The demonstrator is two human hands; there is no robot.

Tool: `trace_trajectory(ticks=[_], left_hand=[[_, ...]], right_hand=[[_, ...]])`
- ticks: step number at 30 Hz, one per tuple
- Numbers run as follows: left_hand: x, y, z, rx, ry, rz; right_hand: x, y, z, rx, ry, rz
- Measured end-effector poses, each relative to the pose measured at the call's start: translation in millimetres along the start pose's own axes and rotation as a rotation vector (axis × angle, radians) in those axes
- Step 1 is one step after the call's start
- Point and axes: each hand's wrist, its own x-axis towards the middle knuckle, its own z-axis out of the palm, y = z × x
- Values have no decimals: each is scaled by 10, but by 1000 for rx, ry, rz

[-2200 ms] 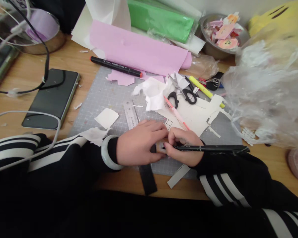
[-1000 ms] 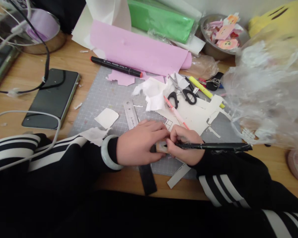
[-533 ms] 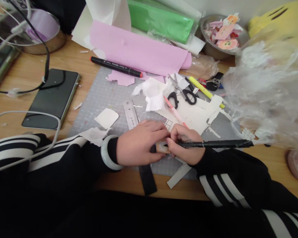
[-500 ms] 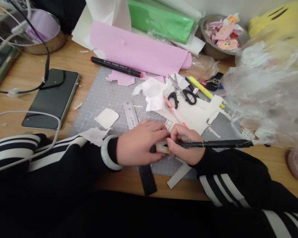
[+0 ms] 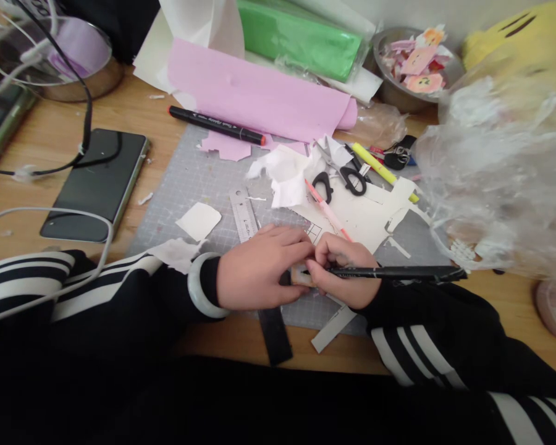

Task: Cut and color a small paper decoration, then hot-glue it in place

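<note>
Near edge of tabletop (image 5: 231,346): dark strip (image 5: 275,337) is crossing the near edge of the gridded grey mat (image 5: 176,179). Just beyond, left hand (image 5: 264,266) is holding a small pale piece (image 5: 300,275) between its fingers; right hand (image 5: 345,272) is gripping a black pen (image 5: 398,272), tip at the piece, contact unclear. Ruler (image 5: 243,216) is showing fine graduations past the left hand. Farther, black marker (image 5: 217,125) is bearing white print, apparently "Touch", remainder too small. Toward the far edge, pink sheet (image 5: 259,89) is lying before a green packet (image 5: 301,40); pale wall (image 5: 417,9) is rising behind.
</note>
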Motion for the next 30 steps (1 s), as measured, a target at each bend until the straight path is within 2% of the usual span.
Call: trace_trajectory(ticks=[30], left_hand=[[-2, -1, 2, 7, 6, 8]], right_hand=[[1, 43, 5, -14, 9, -21]])
